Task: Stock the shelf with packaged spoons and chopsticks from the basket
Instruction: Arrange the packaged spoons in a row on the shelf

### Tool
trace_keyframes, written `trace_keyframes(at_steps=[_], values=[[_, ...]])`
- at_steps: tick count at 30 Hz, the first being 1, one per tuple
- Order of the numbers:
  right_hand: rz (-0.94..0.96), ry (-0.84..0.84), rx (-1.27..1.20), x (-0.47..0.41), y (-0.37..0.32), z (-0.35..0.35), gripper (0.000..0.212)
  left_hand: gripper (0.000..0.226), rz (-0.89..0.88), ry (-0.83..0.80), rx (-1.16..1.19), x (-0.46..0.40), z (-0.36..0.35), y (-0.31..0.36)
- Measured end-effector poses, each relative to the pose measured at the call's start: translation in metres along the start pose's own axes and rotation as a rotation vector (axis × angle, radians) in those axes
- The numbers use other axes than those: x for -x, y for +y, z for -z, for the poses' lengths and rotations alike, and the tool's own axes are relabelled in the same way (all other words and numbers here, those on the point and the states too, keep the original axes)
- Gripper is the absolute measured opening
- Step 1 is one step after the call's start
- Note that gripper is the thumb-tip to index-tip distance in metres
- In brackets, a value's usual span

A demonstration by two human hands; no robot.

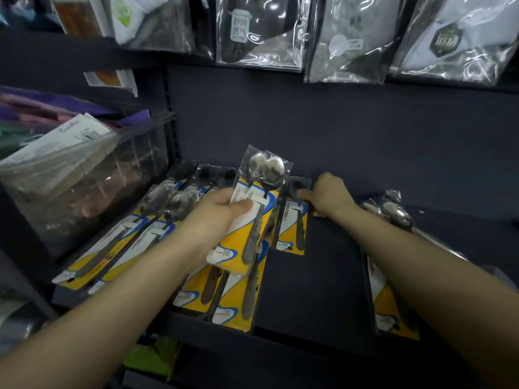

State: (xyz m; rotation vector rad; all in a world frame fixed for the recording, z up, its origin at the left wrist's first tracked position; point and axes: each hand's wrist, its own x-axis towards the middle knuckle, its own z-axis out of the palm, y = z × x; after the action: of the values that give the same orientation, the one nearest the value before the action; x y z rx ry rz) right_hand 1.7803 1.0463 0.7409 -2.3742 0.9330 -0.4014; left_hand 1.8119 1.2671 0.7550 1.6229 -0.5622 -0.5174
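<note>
— Step in hand? Mid-stocking, by the look of it. Left hand (pixel 217 211) curled round a small stack of spoon packs (pixel 254 209), thumb across the card, lifted above the shelf (pixel 331 293) near its middle. Right hand (pixel 327 196) down on the shelf toward the back edge, fingers curled at the top of a single pack (pixel 292 217) lying flat there; whether gripping or only nudging, hard to tell.

— And already laid out?

— Rows of yellow-and-blue carded spoons (pixel 134 234) fanned across the left half, more near the front edge under the left wrist. One further pack (pixel 390 276) at the right end, lengthwise. Bare dark shelf between that one and the single pack.

— Next move?

— Probably squaring up the single pack, then laying the held ones just beside it, into that gap. Calls for peeling one pack off the stack without dropping the rest; slick film, likely slippery.

— Containers?

— No basket in view. Clear plastic bin (pixel 92 178) on the neighbouring shelf to the left, holding bagged goods, contents blurred. Hanging bagged items (pixel 261 32) above. No chopsticks to be made out.
</note>
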Motion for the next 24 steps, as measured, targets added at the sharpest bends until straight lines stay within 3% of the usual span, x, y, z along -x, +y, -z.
trace_keyframes(at_steps=[2,5,6,9,12,15,19,24], values=[[0.078,0.056,-0.062,0.013,-0.007,0.005,0.033,0.016,-0.009,-0.01,-0.023,-0.002,-0.004,-0.001],[0.002,-0.19,-0.664,0.04,-0.02,0.01,0.035,0.015,-0.032,-0.049,-0.065,0.003,-0.013,0.003],[0.012,-0.247,-0.736,0.047,-0.021,0.01,0.028,0.017,-0.047,-0.071,-0.061,0.004,-0.015,0.002],[0.057,-0.246,-0.698,0.054,-0.019,0.009,0.009,0.023,-0.096,-0.063,-0.016,0.008,-0.014,-0.003],[-0.047,-0.245,-0.717,0.058,-0.011,0.016,0.02,0.031,-0.093,-0.003,-0.045,0.009,0.0,-0.008],[-0.157,-0.34,-0.558,0.069,-0.002,0.013,0.022,0.026,-0.066,-0.005,-0.053,0.015,0.017,-0.009],[-0.129,-0.304,-0.416,0.074,0.0,0.005,0.017,0.022,-0.035,0.057,-0.082,0.016,0.026,-0.016],[-0.109,-0.203,-0.235,0.076,-0.001,0.0,0.035,0.02,-0.033,0.043,-0.086,0.023,0.015,-0.015]])
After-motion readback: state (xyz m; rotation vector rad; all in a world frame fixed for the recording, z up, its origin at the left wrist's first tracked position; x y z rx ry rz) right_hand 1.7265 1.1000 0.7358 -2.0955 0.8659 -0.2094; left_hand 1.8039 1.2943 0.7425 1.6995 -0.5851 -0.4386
